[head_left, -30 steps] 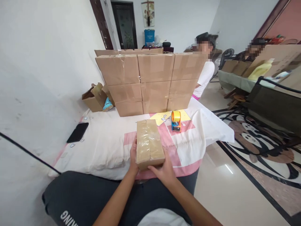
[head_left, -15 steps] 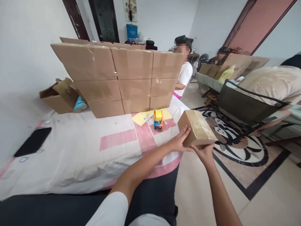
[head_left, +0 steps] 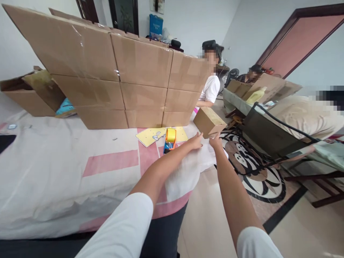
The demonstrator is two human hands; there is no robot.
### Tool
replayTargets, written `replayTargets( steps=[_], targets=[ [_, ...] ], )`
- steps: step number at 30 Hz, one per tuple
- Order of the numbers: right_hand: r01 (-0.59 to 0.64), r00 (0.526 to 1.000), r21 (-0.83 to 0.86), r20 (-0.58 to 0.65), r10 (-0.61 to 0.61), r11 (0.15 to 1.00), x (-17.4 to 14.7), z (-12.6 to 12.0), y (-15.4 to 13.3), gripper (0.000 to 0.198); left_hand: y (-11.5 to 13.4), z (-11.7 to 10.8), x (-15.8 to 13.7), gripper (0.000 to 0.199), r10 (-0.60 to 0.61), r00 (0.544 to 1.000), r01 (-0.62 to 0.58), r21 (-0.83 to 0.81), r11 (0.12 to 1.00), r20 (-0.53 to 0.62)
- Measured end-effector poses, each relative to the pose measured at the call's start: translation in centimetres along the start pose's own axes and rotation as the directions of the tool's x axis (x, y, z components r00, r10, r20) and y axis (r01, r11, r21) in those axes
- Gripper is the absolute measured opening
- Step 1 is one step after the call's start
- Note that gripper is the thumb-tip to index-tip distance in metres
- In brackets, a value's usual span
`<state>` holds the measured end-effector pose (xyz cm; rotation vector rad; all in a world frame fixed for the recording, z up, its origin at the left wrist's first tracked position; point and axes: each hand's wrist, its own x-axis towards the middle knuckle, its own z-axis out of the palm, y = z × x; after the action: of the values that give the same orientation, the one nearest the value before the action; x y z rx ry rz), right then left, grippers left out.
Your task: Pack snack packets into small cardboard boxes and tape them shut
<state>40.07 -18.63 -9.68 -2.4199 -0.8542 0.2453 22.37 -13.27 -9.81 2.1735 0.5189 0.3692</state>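
Observation:
A small taped cardboard box [head_left: 208, 121] is out at arm's length, by the right end of the cloth-covered table. My left hand [head_left: 196, 141] has its fingers against the box's near left side. At its near lower edge, my right hand [head_left: 215, 140] grips the cardboard with bent fingers. Both arms are stretched forward. Left of the hands, a tape dispenser with a yellow roll [head_left: 170, 138] lies on a yellow sheet [head_left: 147, 138] with small paper scraps. Whether the box's underside touches the table is hidden.
Stacked cardboard boxes [head_left: 143, 95] form a wall along the table's [head_left: 107, 193] far side. An opened carton [head_left: 29, 98] stands left. One person in a white shirt [head_left: 211, 87] sits behind the stack. A dark chair [head_left: 268, 136] and other people are at the right.
Both hands have carried the small box forward and away from me, toward the table's far right end. My view has shifted, so the stack looks nearer.

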Motion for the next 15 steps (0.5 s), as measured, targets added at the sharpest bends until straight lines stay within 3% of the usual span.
replayTargets(
  steps=[3, 6, 8, 10, 12, 13, 15],
  targets=[
    [0.01, 1.0, -0.06, 0.022, -0.009, 0.998, 0.3, 2.4, -1.4, 0.071, 0.6, -0.8, -5.2, 0.08, 0.064, 0.997, -0.065, 0.027, 0.998, 0.051],
    [0.099, 0.995, -0.065, 0.033, -0.097, 0.993, -1.8, 4.5, -1.4, 0.063, -0.6, -2.9, -14.4, 0.067, 0.14, 0.987, -0.144, 0.042, 0.989, 0.073],
    [0.129, 0.991, -0.05, -0.027, -0.131, 0.99, -3.0, 5.1, -1.2, 0.062, -2.9, -5.4, -21.4, 0.056, 0.132, 0.991, -0.133, 0.06, 0.989, 0.031],
    [0.097, 0.981, -0.032, -0.165, -0.101, 0.995, -2.7, 4.5, -1.2, 0.071, -6.2, -8.1, -28.1, 0.043, 0.117, 0.98, -0.096, 0.129, 0.987, -0.161],
    [0.062, 0.95, 0.019, -0.309, -0.053, 0.998, -0.4, 2.7, -1.5, 0.092, -9.8, -10.2, -33.9, 0.036, 0.093, 0.921, -0.01, 0.217, 0.976, -0.378],
    [0.065, 0.933, 0.047, -0.357, -0.044, 0.997, 1.4, 1.6, -1.7, 0.105, -11.4, -11.0, -36.4, 0.034, 0.103, 0.9, 0.013, 0.262, 0.965, -0.423],
    [0.216, 0.917, 0.107, -0.362, -0.165, 0.97, 5.6, -0.6, -2.3, 0.124, -13.6, -12.0, -40.4, 0.03, 0.127, 0.874, 0.03, 0.313, 0.949, -0.469]
  ],
)
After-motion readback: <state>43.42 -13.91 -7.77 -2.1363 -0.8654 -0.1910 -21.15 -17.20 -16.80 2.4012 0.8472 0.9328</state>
